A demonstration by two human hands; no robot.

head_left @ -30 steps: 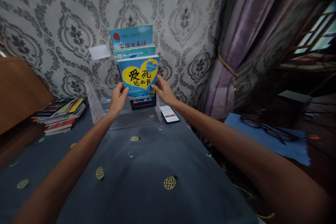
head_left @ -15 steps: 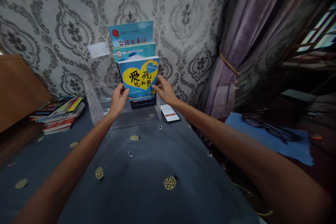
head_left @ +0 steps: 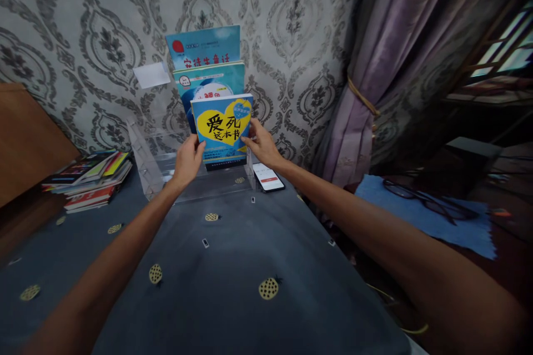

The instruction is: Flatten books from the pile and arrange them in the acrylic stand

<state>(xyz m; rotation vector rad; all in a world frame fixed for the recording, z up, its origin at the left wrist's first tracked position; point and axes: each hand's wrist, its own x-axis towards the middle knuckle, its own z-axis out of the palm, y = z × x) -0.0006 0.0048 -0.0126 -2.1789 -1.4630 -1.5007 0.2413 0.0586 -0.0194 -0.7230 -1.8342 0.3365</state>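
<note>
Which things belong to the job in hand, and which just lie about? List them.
In the job, it seems: yellow-heart book, upright books behind it, clear stand, perhaps the stacked books.
Apparently just lying about: phone, glasses, blue cloth.

There are two hands (head_left: pixel 189 162) (head_left: pixel 262 145), one yellow-heart book (head_left: pixel 222 128), one phone (head_left: pixel 268 178).

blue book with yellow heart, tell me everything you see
The blue paperback, seemingly paper with pale page edges on top, shows black Chinese characters on its yellow heart and a smaller blue heart upper right. Closed and nearly upright, cover facing the camera, it is gripped at its sides by the left hand and right hand, before a turquoise book.
</note>
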